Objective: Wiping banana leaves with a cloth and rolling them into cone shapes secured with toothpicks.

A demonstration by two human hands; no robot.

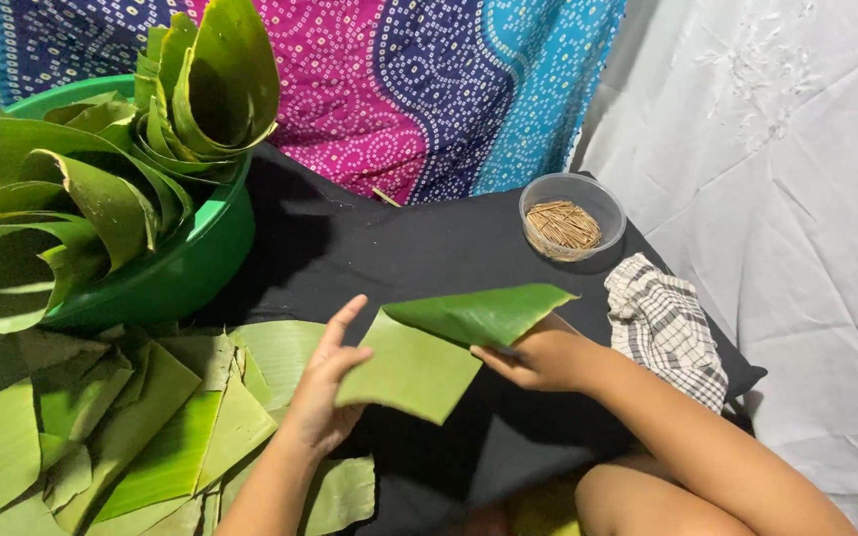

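Head view. I hold one cut banana leaf piece above the black cloth, near the middle of the frame, its upper half folded over toward the right. My left hand supports the pale left edge: fingers loosely spread, thumb lying against the leaf, no firm pinch visible. My right hand sits under the folded flap; the thumb and fingertips close on the leaf near the crease, though the leaf hides most of them, so I cannot tell how tightly.

Risks, in my judgement:
- The fold looks sharp at the crease; pressing harder could split the leaf along its veins.
- The left hand's light contact could let the piece slip down onto the pile of flat leaf pieces just beside it.
- The clear bowl of thin sticks stands near my right arm; a wide elbow swing could tip it.
- The checked rag lies close by and could snag.
- Curled leaves crowd the green basin and could spill out.
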